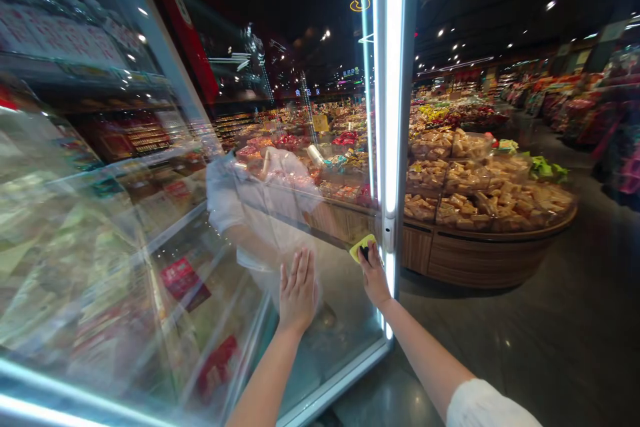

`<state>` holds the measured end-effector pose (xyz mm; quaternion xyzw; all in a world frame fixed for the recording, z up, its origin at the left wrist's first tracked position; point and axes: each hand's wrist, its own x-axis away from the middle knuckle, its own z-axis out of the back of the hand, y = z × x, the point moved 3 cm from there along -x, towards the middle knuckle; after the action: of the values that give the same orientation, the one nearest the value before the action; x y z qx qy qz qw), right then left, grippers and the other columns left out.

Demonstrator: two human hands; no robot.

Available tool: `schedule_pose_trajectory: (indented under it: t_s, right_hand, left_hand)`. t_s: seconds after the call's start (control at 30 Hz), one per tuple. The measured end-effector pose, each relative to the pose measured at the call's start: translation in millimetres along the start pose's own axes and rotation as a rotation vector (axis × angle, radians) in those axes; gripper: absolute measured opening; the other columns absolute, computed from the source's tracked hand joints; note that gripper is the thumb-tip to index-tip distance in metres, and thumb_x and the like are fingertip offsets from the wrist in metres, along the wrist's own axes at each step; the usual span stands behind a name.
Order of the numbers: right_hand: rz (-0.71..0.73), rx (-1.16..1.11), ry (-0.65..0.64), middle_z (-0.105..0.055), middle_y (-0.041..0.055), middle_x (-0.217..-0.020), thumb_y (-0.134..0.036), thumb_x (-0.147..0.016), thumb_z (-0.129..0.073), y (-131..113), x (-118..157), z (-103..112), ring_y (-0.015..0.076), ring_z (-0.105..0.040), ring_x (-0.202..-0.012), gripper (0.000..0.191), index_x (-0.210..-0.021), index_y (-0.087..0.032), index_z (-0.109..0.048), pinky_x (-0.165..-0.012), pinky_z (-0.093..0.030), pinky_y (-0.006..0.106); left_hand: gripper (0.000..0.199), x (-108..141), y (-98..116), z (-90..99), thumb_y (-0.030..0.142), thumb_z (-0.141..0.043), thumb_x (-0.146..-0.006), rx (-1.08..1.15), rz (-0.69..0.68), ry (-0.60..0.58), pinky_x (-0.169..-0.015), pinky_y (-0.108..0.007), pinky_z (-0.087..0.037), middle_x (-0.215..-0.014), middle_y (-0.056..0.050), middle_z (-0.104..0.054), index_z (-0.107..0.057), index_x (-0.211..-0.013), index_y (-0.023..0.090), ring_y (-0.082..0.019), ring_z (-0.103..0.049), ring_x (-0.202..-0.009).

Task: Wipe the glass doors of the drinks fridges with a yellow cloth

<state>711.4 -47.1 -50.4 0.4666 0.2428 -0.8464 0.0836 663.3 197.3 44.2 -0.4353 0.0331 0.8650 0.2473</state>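
A large glass door (345,293) with a lit metal frame stands swung out in front of me. My left hand (299,290) lies flat against the pane, fingers stretched upward and nothing in it. Close to the bright vertical edge of the door, my right hand (374,272) grips a yellow sponge (361,248) with a dark patch on it, held against the glass. Part of the sponge is hidden by the fingers. A pale reflection of a person in a white shirt shows in the pane between and above my hands.
To the left, behind glass, is a display case with packaged goods and a red packet (184,280). Past the door, a rounded wooden display counter (485,257) bears heaps of wrapped snacks (465,203). Dark floor (450,340) runs along its right side.
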Motion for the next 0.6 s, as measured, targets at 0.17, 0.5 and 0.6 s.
schedule_pose_trajectory:
  t_s: [0.17,0.5,0.6]
  right_hand:
    - [-0.107,0.011,0.065,0.009,0.0062,-0.176,0.007,-0.084,-0.034,0.4,-7.7,0.0,0.0291,0.005,-0.161,0.096,-0.167,-0.03,-0.006,-0.126,-0.029,0.06]
    - [0.113,0.156,-0.062,-0.016,0.0018,-0.176,0.007,-0.083,-0.041,-41.8,14.3,-6.3,0.0262,-0.002,-0.162,0.093,-0.165,-0.035,-0.026,-0.127,-0.029,0.058]
    - [0.043,0.128,0.017,-0.01,0.0043,-0.176,0.006,-0.084,-0.041,-61.0,-0.3,-13.0,0.0282,0.004,-0.162,0.092,-0.166,-0.031,-0.023,-0.126,-0.031,0.06]
  left_hand:
    - [0.082,10.6,-0.3,-2.8,0.022,-0.051,-0.098,0.017,0.022,-0.027,-0.133,-0.047,0.0,-0.168,-0.011,-0.033,-0.007,-0.167,0.019,-0.025,-0.031,-0.157]
    - [0.085,41.8,-15.0,-0.2,0.017,-0.05,-0.094,0.001,0.083,-0.075,-0.132,-0.052,-0.005,-0.169,-0.012,-0.03,-0.005,-0.166,0.019,-0.026,-0.028,-0.158]
    - [0.086,53.9,-23.4,3.2,0.017,-0.05,-0.094,-0.021,0.127,-0.079,-0.132,-0.053,-0.006,-0.17,-0.012,-0.029,-0.005,-0.166,0.018,-0.027,-0.026,-0.158]
